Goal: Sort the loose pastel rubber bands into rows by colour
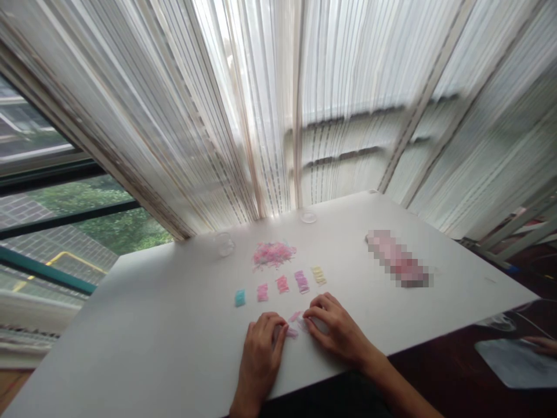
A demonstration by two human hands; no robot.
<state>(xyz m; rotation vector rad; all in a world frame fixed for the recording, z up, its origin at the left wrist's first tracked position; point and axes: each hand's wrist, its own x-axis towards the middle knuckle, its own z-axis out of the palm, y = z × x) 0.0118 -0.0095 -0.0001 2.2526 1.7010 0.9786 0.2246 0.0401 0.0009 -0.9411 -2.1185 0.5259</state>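
My left hand rests near the front edge of the white table, with thumb and fingertips drawn together. My right hand curls down opposite it, its fingertips close together too. A few pale pink strip-like pieces lie between the hands, against the fingertips; what each pinch holds is too small to make out. Beyond the hands runs a row of small colour groups of thin pieces: blue, pink, coral pink, purple and yellow.
Behind the row lies a loose, mostly pink heap of similar pieces. Two clear round items, one left and one at the back, stand near the curtain. A blurred pink object lies on the right. Another person's hand shows at lower right.
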